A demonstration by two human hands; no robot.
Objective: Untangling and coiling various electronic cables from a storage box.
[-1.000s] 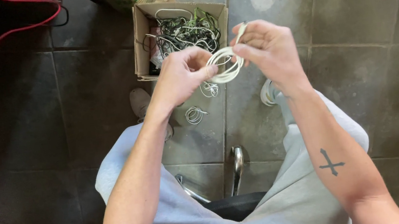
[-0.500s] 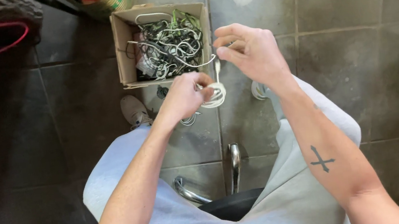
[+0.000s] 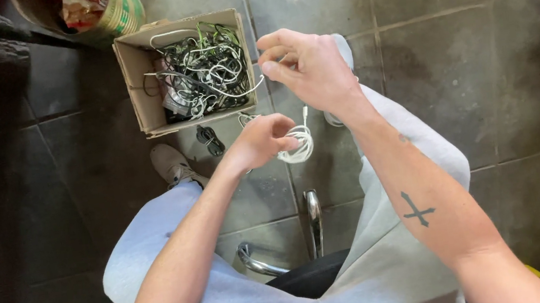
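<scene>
The left hand [image 3: 267, 139] is closed around a small coil of white cable [image 3: 298, 144], held above the tiled floor [image 3: 464, 42]; the right hand [image 3: 307, 63] pinches the cable's free end, fingers narrow. Just behind the hands stands a cardboard box [image 3: 140, 85] full of tangled wires.

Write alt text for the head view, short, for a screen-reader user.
Seen from above, a seated person's left hand grips a small coil of white cable while the right hand pinches its loose end higher up. On the grey tiled floor ahead sits an open cardboard box full of tangled cables.
</scene>
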